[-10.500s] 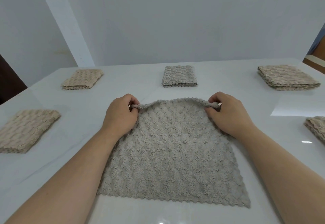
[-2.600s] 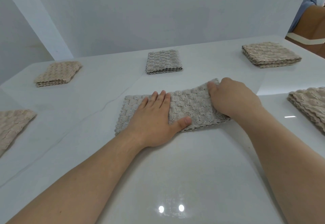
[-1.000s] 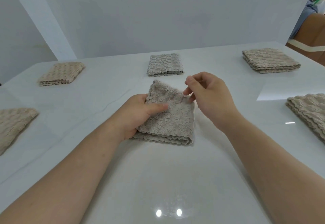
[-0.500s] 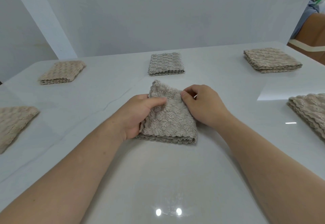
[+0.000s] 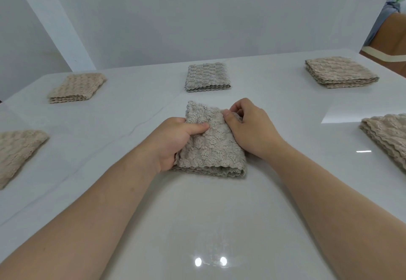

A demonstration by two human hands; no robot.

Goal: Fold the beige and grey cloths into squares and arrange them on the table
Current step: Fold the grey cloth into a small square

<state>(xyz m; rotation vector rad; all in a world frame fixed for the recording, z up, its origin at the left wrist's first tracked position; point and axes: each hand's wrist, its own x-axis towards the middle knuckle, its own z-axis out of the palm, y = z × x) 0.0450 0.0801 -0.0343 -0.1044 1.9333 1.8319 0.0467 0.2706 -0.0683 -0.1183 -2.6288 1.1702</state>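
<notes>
A grey-beige textured cloth [image 5: 213,148], folded into a thick near-square, lies at the middle of the white table [image 5: 197,224]. My left hand [image 5: 175,141] grips its left edge, thumb on top and fingers tucked under. My right hand [image 5: 252,128] pinches the cloth's far right edge, fingers curled. A folded grey cloth [image 5: 207,77] lies behind it. Folded beige cloths lie at the back left [image 5: 77,87], back right [image 5: 340,72], left edge [image 5: 17,150] and right edge [image 5: 388,134].
White walls stand close behind the table. At the upper right, past the table's corner, a brown surface with a pale band [image 5: 391,46] and a bit of clothing show. Bare glossy tabletop lies in front of the cloth.
Over ten seconds the flat cloth was folded into a strip, then a square. In the last second my right hand came down onto its right edge; my left hand kept its grip.
</notes>
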